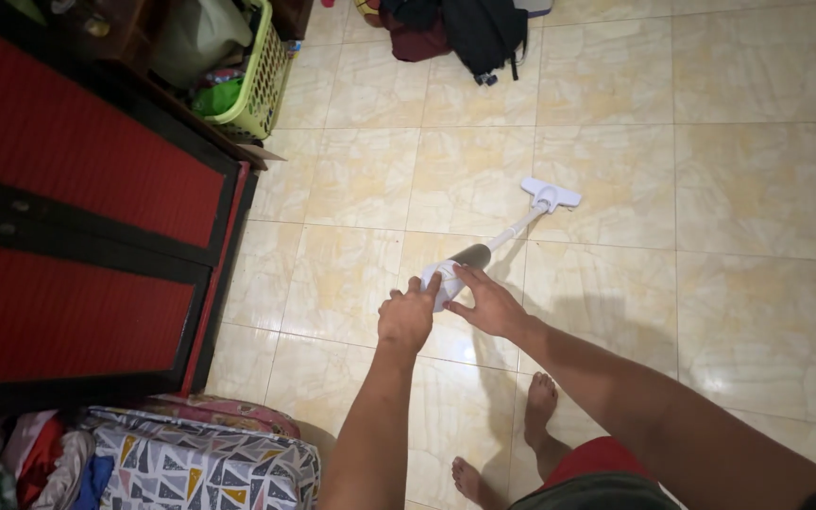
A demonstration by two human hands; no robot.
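A slim white stick vacuum cleaner with a dark grey cylinder body (472, 255) slants across the middle of the frame. Its flat white floor head (552, 195) rests on the tiles up and to the right of centre, and a thin white tube runs from it down to the body. The floor (729, 189) is glossy cream and yellow marbled ceramic tile with pale grout lines, and it catches light in the lower right.

Along the left edge of the frame stands a tall cabinet with red panels in black frames (77, 236). In the upper left a lime green plastic laundry basket (262, 85) sits stuffed with clothes. At the top centre a black backpack and a dark red bag (469, 28) lie on the tiles, well apart from the floor head. In the lower left a cushion covered in grey, yellow and blue triangle-print fabric (200, 467) lies beside a heap of crumpled clothes (21, 463). The person's bare feet (540, 401) stand on the tiles at the bottom centre, with red shorts just below. Nothing lies between the floor head and the bags.

The left hand (406, 316) is closed around the white rear end of the vacuum, just below centre. The right hand (488, 304) lies just beside it with fingers spread, the fingertips touching the body's white end cap, not clamped on it.
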